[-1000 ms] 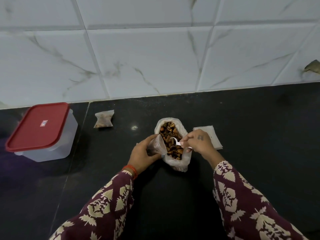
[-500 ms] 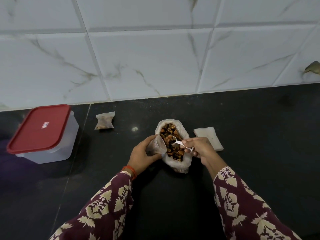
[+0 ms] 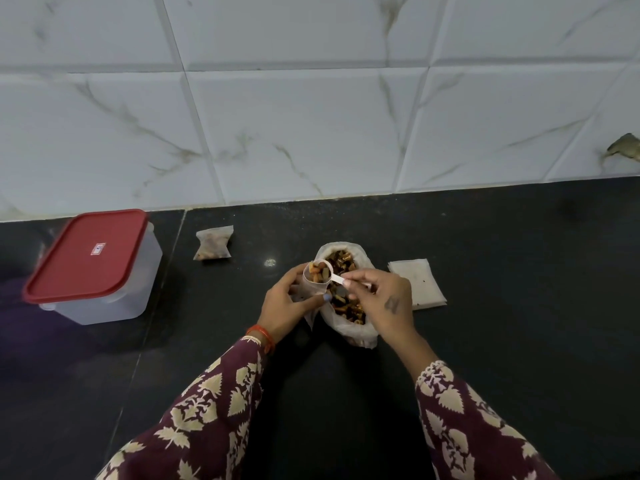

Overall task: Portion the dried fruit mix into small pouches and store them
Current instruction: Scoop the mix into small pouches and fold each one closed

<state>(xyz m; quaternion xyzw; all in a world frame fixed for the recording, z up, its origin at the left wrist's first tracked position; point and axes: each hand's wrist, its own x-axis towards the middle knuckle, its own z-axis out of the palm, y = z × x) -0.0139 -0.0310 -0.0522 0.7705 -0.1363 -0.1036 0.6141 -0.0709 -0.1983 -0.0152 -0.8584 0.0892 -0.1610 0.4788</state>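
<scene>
Spoon (image 3: 327, 271), loaded, has come up out of the bulk bag (image 3: 349, 306) since a second ago and sits over the small pouch (image 3: 313, 284) mouth. Left hand (image 3: 284, 306) fingers curl round the pouch, holding it open at 9 o'clock of the bag; right hand (image 3: 384, 299) pinches the spoon handle. Judgement: tipping in follows. One filled pouch (image 3: 213, 243) lies at 11 o'clock on the table (image 3: 485, 341); red-lidded box (image 3: 93, 265) closed.

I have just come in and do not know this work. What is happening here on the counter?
A person is portioning dried fruit mix. The left hand holds a small clear pouch open; the right hand pinches a white scoop loaded with mix at its mouth, over the big open bag. One filled pouch lies near the wall, empty pouches lie to the right, and the red-lidded container is closed.
</scene>
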